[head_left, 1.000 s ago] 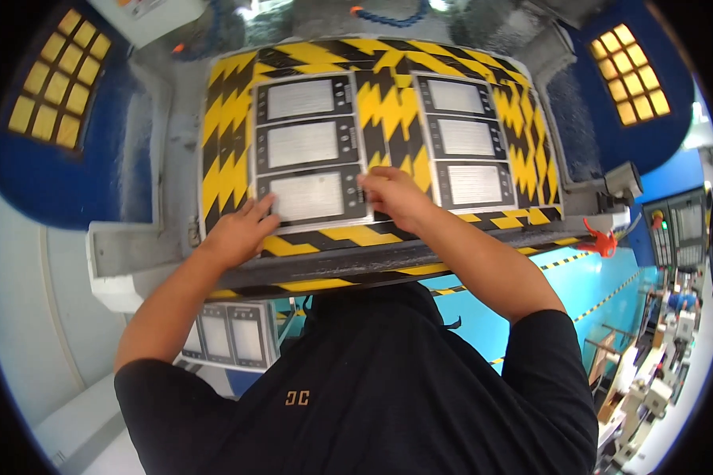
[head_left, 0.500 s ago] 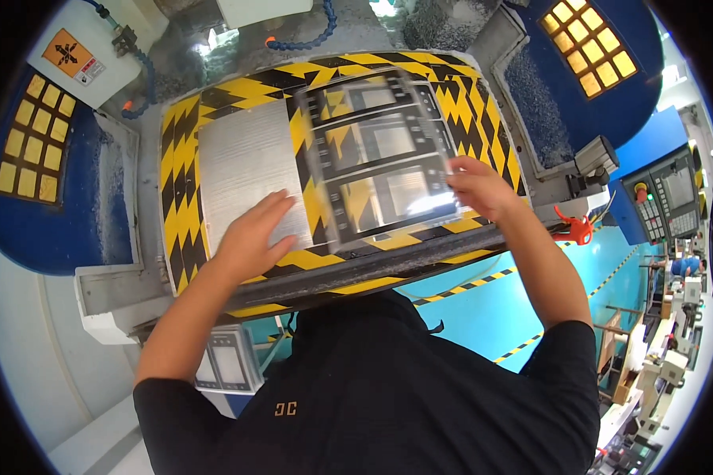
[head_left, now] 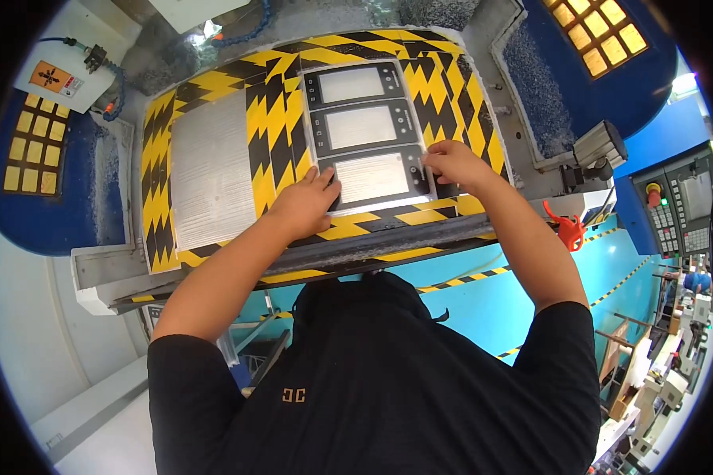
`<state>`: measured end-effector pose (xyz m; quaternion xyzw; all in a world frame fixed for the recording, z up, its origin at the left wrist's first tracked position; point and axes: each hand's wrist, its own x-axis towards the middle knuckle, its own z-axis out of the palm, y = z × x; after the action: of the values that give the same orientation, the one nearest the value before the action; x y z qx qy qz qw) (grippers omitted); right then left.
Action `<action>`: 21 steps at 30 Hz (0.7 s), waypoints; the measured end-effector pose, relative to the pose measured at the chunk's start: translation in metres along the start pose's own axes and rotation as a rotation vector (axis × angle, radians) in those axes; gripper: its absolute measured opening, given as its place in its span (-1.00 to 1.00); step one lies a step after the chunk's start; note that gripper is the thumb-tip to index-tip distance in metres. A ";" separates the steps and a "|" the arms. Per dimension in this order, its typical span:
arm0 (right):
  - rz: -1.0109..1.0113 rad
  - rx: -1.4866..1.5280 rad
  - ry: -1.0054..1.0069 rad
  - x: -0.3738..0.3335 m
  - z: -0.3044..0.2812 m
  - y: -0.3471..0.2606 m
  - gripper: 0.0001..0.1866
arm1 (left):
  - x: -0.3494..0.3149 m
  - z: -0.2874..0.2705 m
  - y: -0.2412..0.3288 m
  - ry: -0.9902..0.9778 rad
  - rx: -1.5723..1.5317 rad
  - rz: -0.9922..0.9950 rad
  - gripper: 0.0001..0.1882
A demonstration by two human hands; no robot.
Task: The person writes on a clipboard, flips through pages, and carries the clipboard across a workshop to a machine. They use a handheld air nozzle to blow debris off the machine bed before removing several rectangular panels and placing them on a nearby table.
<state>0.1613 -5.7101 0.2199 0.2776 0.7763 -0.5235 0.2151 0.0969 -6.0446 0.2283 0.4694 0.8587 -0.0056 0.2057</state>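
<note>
A clear sheet [head_left: 362, 127] printed with three black-framed windows in a column lies flat over the right part of the yellow-and-black striped machine bed [head_left: 276, 150]. At its lower left corner is my left hand [head_left: 303, 207], fingers spread and resting on the black border and the sheet's edge. My right hand [head_left: 461, 168] has its thumb and fingers closed in a pinch at the sheet's lower right edge. Left of the sheet, a bare ribbed metal plate [head_left: 214, 170] is set among the striped tape.
Blue machine doors [head_left: 558, 103] with barred windows flank the bed. A blue coolant hose [head_left: 249, 32] hangs at the back. To the right are an orange-red trigger handle [head_left: 566, 228] and a control panel [head_left: 673, 206]. A raised metal edge [head_left: 356, 241] runs along the bed's front.
The sheet, tilted and blurred before, now lies flat on the bed. My left hand has moved right from the ribbed plate onto the sheet's corner; my right hand has shifted slightly left.
</note>
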 end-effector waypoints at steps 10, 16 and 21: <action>0.028 0.301 -0.121 -0.014 -0.002 -0.002 -0.25 | 0.006 0.008 0.011 0.040 0.080 0.064 -0.31; -0.010 0.257 -0.061 -0.011 0.006 0.000 -0.25 | 0.003 0.012 0.011 0.003 0.059 0.144 -0.21; 0.039 0.405 0.007 -0.013 0.010 -0.001 -0.20 | -0.001 0.016 0.011 0.021 0.075 0.194 -0.26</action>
<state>0.1712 -5.7224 0.2253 0.3320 0.6504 -0.6637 0.1621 0.1119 -6.0425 0.2164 0.5579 0.8104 -0.0129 0.1787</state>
